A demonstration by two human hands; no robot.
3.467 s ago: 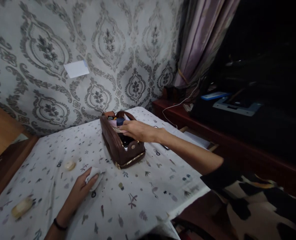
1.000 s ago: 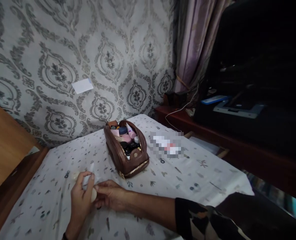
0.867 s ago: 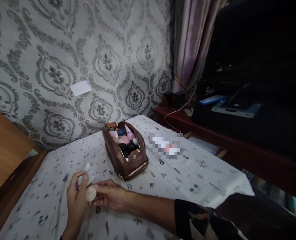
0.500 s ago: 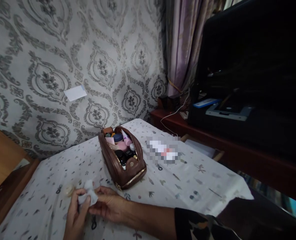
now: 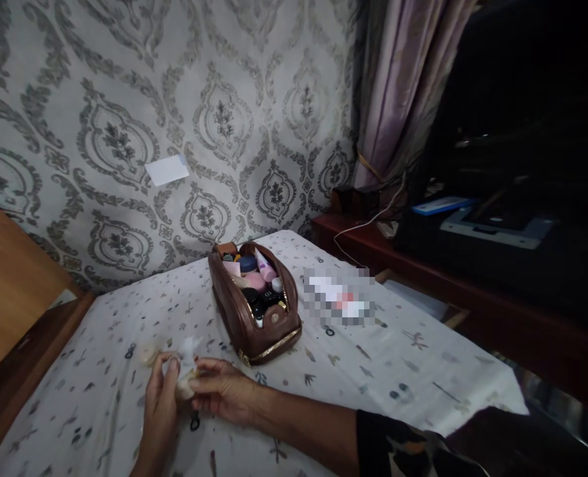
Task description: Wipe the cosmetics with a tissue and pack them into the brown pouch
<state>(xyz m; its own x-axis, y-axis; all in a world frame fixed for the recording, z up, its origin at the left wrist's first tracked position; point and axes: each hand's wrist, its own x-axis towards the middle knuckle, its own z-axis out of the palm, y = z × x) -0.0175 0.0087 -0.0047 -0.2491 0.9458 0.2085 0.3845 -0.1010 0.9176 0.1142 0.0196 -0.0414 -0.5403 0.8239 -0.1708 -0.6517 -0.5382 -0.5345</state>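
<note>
A crumpled white tissue is pinched between my two hands above the patterned cloth at the lower left. My left hand grips its left side, thumb up. The fingers of my right hand close on its right side, around a small pale yellowish part whose nature is unclear. Just behind my left hand, a small round cream-coloured object lies on the cloth. An unzipped brown bag stands beyond my hands, filled with a pink tube, a dark blue lid and several black containers.
White patterned cloth covers the table. A blurred-out white and red item lies right of the bag. Farther right are an open drawer, a white cable and a large black screen. Wooden furniture borders the left.
The view has turned slightly left, so things appear farther right. Between my fingers the tissue has shifted, and a pale yellowish part now shows beneath it.
</note>
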